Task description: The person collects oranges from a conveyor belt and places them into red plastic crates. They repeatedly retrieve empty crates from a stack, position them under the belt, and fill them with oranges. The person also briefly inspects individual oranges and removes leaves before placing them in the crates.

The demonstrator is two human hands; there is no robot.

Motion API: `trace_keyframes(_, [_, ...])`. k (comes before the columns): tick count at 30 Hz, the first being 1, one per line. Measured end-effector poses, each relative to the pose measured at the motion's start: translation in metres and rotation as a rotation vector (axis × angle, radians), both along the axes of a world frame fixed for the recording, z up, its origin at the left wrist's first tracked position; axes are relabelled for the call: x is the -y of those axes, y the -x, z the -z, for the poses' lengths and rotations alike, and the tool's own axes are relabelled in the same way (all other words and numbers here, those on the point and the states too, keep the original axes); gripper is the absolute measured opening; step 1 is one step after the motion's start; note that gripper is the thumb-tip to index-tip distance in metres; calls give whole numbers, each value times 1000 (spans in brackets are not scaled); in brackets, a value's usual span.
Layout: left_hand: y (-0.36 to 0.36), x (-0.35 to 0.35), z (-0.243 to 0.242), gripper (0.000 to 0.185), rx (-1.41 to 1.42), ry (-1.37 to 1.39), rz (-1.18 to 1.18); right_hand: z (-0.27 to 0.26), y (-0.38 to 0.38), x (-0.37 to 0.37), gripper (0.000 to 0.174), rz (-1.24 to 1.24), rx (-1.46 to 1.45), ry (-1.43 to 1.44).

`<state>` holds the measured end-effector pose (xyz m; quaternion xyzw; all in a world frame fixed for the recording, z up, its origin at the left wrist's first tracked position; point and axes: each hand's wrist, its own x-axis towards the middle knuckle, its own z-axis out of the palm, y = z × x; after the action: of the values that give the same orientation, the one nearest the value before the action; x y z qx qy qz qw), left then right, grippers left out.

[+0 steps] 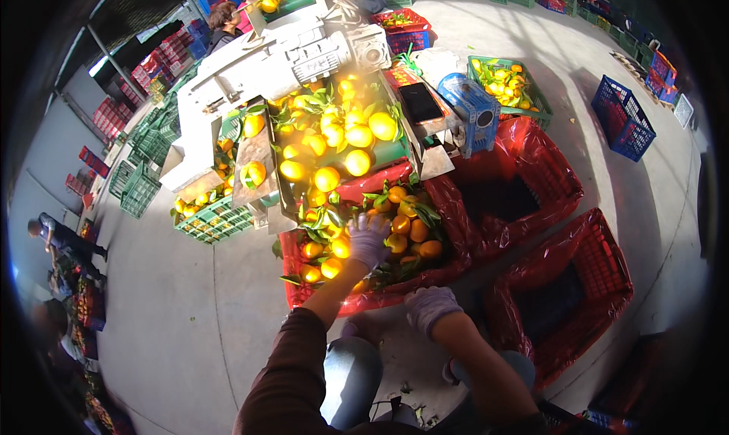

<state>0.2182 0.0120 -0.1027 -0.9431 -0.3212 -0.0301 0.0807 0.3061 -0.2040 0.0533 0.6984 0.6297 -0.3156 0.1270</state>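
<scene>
My left hand [369,240], in a thin pale purple glove, lies palm down on orange citrus fruits with green leaves in a red-lined crate [393,298]; whether its fingers grip a fruit is hidden. At the crate's near edge my right hand [433,308], gloved alike, is curled, its fingers turned down; I cannot tell if anything is inside it. More citrus fruits [357,136] with leaves lie on the green conveyor belt [387,150] just beyond the crate. Two of the fruits rest on a metal side chute [250,150].
Two crates lined with red plastic [547,207] [603,298] stand at the right. A blue motor [470,113] and a smartphone [421,102] are beside the belt. Green crates of fruit stand left [213,221] and behind [541,96]. A blue crate [623,119] stands far right; people are at the left and back.
</scene>
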Motion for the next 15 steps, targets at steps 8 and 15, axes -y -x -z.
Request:
trace_keyframes(8, [168,-26,-10,71,250,322,-421,-1,6,-7,36,-11,-4,24])
trace_keyframes(15, [133,-28,-28,71,-6,-136,-292,17,6,-2,35,6,3,-45])
